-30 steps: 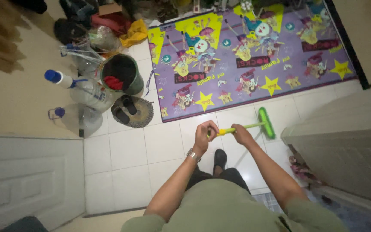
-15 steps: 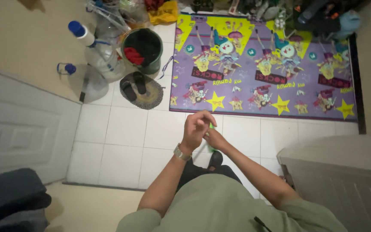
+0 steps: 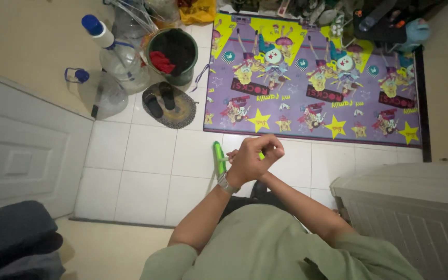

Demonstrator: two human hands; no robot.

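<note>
Since a second ago I see the green mop head (image 3: 219, 158) has swung from the right of the hands, near the mat's edge, round to their left, so the sweep has crossed the white floor tiles (image 3: 146, 155) below the purple cartoon mat (image 3: 312, 78). My left hand (image 3: 250, 158) is wrapped tight round the yellow handle; the right hand (image 3: 270, 148) is mostly hidden behind it, grip unclear. The handle itself is almost wholly covered.
</note>
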